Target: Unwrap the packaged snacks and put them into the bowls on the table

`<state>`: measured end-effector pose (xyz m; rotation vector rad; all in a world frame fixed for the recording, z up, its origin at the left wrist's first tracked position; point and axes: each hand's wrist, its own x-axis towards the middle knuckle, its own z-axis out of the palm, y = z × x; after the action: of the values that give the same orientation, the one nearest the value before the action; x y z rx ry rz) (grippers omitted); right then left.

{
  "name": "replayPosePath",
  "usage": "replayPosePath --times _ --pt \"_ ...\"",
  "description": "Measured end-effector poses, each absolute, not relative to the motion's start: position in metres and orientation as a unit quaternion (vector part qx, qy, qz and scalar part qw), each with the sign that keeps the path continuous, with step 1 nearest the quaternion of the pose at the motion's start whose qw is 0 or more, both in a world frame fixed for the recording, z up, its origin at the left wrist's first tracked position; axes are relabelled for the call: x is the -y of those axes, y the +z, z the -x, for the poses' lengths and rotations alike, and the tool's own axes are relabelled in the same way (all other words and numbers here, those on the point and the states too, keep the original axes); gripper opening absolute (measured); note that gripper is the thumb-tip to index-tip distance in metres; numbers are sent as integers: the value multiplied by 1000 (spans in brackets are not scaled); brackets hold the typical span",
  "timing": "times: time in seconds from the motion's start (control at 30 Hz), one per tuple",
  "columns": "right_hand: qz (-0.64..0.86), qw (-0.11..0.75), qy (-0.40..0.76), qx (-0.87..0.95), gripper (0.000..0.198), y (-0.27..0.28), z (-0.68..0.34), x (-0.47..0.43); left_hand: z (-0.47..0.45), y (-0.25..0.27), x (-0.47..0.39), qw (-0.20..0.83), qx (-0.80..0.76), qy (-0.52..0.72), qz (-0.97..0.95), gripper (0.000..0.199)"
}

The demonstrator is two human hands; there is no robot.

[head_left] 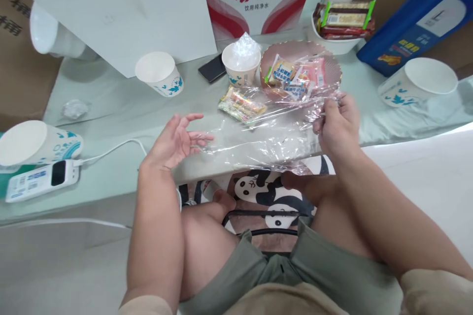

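Note:
A clear plastic bag (258, 140) stretches over the front edge of the table. Its gathered right end is pinched in my right hand (340, 123). Beside the bag's left end, my left hand (175, 141) has its fingers spread; the fingertips are close to the film, and I cannot tell whether they touch it. Just behind the bag lies a small wrapped snack (242, 105). The pink scalloped plate (269, 54) beyond my right hand carries several wrapped snacks (295, 76), partly behind the film.
Paper cups stand about: one (160, 74) at left, one stuffed with plastic (240, 61), one (417, 81) at right. A power bank (42, 181) with a white cable lies at left. A dark phone (212, 69), a snack bowl (332, 45), a blue container (410, 19) and boxes are behind.

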<state>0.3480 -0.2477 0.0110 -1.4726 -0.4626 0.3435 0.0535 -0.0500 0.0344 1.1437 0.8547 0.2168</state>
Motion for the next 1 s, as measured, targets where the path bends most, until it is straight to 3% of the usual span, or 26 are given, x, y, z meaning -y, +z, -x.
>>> replayPosePath --times 0.07,0.13,0.3,0.37,0.47,0.5,0.53,0.63,0.77,0.87,1.0 --pt "672 687 163 225 34 8 -348 249 -59 35 55 753 -357 43 -551 97" --pt "682 670 166 241 37 7 -350 251 -60 35 56 723 -348 8 -597 108" --pt "707 637 178 250 43 8 -351 254 -45 34 36 682 -396 42 -613 93" --pt "709 635 186 245 45 9 -349 253 -41 38 35 629 -432 154 -627 75" --pt "706 641 195 230 47 10 -346 250 -51 50 65 397 -407 434 -699 38" --pt "705 642 199 226 48 10 -345 249 -58 54 83 313 -342 473 -749 35" --pt "703 643 204 223 48 9 -344 247 -67 55 103 253 -257 475 -803 36" --pt "693 653 217 216 48 8 -344 246 -97 40 163 111 -73 280 -951 53" --pt "678 667 231 205 47 6 -347 247 -124 -6 191 -27 -139 309 -940 41" --pt "677 666 242 199 47 6 -352 250 -127 -21 179 -40 -150 350 -924 21" --pt "682 666 236 188 47 4 -360 251 -115 -7 167 23 -87 345 -934 17"
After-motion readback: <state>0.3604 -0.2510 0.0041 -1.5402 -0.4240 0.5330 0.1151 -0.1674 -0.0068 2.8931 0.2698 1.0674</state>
